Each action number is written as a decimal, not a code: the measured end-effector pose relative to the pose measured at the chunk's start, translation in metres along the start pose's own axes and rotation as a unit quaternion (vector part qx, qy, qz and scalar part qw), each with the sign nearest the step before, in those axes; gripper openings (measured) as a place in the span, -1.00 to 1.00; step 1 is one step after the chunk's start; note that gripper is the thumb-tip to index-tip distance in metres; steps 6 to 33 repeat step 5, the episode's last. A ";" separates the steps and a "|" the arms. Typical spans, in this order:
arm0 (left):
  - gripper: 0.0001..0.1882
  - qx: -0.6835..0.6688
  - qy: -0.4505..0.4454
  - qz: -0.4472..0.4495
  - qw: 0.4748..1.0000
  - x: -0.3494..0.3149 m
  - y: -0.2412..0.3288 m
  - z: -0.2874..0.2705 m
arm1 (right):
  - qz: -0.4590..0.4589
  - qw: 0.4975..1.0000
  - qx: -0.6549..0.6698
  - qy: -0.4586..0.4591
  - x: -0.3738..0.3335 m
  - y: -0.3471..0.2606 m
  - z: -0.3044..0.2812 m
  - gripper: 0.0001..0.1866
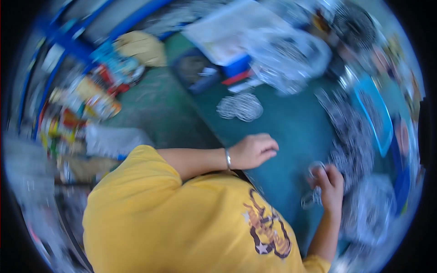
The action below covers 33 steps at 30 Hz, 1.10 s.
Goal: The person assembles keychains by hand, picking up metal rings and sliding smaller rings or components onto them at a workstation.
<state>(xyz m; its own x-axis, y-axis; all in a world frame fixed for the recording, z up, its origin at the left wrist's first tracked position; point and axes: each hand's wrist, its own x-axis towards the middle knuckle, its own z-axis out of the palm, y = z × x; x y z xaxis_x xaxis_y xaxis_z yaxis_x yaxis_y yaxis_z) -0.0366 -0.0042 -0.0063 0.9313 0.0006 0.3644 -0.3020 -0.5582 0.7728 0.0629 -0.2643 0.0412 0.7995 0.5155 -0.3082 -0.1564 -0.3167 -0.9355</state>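
Note:
My left hand, with a bracelet on its wrist, is over the near edge of the green tabletop. Its fingers are curled together, and nothing shows in them. Farther right, my right hand pinches a thin metal ring between thumb and fingers. More shiny wire rings show just below those fingertips; blur hides whether they hang or lie on the table. Beside this hand spreads a long heap of grey metal rings. A smaller cluster of wire rings lies beyond my left hand.
A blue tray stands past the heap, with a clear plastic bag nearer me. At the back are a dark blue bin, a filled plastic bag and a fan. Packages crowd the left.

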 end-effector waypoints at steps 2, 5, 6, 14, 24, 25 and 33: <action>-0.93 0.044 0.040 -0.029 0.998 -0.029 -0.017 0.000 | 0.014 0.998 -0.058 -0.003 0.016 -0.014 -0.002 -0.86; -0.96 0.169 0.144 0.072 0.972 -0.056 -0.023 -0.013 | -0.043 0.978 -0.184 -0.083 0.048 -0.004 -0.015 -0.96; -0.96 0.169 0.144 0.072 0.972 -0.056 -0.023 -0.013 | -0.043 0.978 -0.184 -0.083 0.048 -0.004 -0.015 -0.96; -0.96 0.169 0.144 0.072 0.972 -0.056 -0.023 -0.013 | -0.043 0.978 -0.184 -0.083 0.048 -0.004 -0.015 -0.96; -0.96 0.169 0.144 0.072 0.972 -0.056 -0.023 -0.013 | -0.043 0.978 -0.184 -0.083 0.048 -0.004 -0.015 -0.96; -0.96 0.169 0.144 0.072 0.972 -0.056 -0.023 -0.013 | -0.043 0.978 -0.184 -0.083 0.048 -0.004 -0.015 -0.96; -0.96 0.169 0.144 0.072 0.972 -0.056 -0.023 -0.013 | -0.043 0.978 -0.184 -0.083 0.048 -0.004 -0.015 -0.96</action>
